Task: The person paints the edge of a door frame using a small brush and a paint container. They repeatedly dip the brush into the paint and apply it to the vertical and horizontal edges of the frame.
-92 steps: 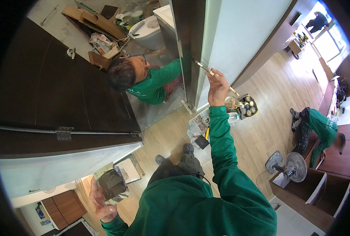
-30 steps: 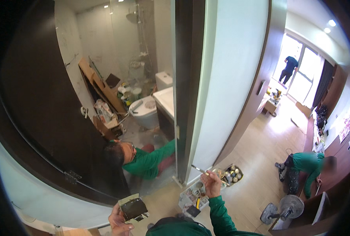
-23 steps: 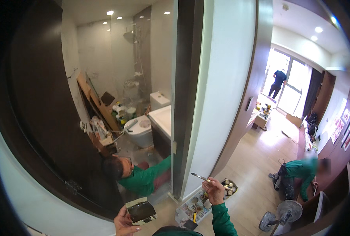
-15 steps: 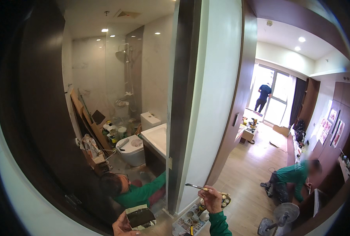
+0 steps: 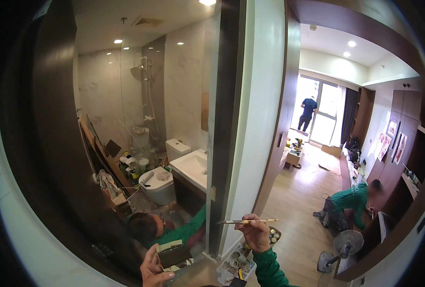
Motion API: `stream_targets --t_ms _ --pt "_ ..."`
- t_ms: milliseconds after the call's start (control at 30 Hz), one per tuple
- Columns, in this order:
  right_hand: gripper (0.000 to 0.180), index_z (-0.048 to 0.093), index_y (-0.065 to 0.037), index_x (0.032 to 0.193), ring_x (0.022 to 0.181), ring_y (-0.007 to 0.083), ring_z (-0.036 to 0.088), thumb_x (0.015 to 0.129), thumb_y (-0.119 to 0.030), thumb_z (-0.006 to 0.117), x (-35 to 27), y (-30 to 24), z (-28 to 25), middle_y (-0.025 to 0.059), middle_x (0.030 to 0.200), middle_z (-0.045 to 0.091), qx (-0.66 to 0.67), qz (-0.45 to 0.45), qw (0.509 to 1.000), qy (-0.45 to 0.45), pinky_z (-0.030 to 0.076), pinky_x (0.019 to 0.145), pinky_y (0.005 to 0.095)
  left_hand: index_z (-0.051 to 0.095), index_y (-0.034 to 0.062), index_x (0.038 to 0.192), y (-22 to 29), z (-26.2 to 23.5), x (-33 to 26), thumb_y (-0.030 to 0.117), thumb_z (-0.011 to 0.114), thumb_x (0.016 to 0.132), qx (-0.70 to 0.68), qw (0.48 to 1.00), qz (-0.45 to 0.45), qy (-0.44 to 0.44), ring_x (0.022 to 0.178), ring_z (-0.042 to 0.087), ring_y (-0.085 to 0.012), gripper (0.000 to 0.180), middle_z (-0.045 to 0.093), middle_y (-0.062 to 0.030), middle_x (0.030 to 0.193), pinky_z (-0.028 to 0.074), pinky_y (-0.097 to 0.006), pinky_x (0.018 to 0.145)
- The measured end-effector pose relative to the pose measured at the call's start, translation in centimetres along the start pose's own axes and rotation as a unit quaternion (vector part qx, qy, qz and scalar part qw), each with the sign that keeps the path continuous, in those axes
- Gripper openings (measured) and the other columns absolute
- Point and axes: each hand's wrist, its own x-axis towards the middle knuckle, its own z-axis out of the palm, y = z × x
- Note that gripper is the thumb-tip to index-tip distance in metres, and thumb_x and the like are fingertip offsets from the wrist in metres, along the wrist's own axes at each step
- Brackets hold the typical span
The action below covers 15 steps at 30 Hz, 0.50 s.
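In my right hand (image 5: 256,235) is a thin paintbrush (image 5: 247,221), pinched near the middle of its handle and held almost level. Its tip points left and lies at the edge of the dark door frame (image 5: 226,143); I cannot tell if it touches. My left hand (image 5: 153,269), lower down, grips the side of a small rectangular tray (image 5: 175,255) with a pale, smeared rim and a dark brown inside. Below the right hand, a low white tray (image 5: 233,266) of cups and pots stands on the floor by the wall.
Inside the bathroom a person in a green sleeve (image 5: 181,235) crouches close to my left hand, near the toilet (image 5: 159,185) and sink (image 5: 192,165). Boards (image 5: 102,155) lean at its left wall. To the right are a standing fan (image 5: 347,246) and another person kneeling (image 5: 348,203).
The brush has gone from tilted to nearly level, and its tip has shifted left to the door frame's edge. My left hand and its tray have moved slightly right; the view has turned a little.
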Motion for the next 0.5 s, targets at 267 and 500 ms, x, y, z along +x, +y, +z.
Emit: stream_targets --t_ms 267,500 --pt "0.025 0.070 0.005 0.097 0.081 0.0305 0.069 0.084 -0.017 0.067 -2.3 -0.9 5.1 0.0182 0.087 0.071 -0.119 -0.037 0.992 -0.021 0.056 0.083 0.0463 0.039 -0.0109 0.143 3.2 1.5 2.1 -0.008 0.080 0.059 -0.006 1.000 -0.013 -0.012 0.124 0.058 -0.0295 0.093 0.056 -0.0202 0.136 0.050 -0.043 0.105" --pt "0.027 0.069 0.007 0.096 0.080 0.0299 0.069 0.084 -0.017 0.067 -3.0 -1.3 6.0 0.0190 0.087 0.071 -0.090 -0.069 0.993 -0.023 0.056 0.078 0.0415 0.038 -0.0100 0.144 4.1 1.8 2.0 -0.005 0.082 0.059 -0.036 0.998 -0.038 -0.025 0.126 0.056 -0.0286 0.096 0.055 -0.0184 0.136 0.047 -0.042 0.107"
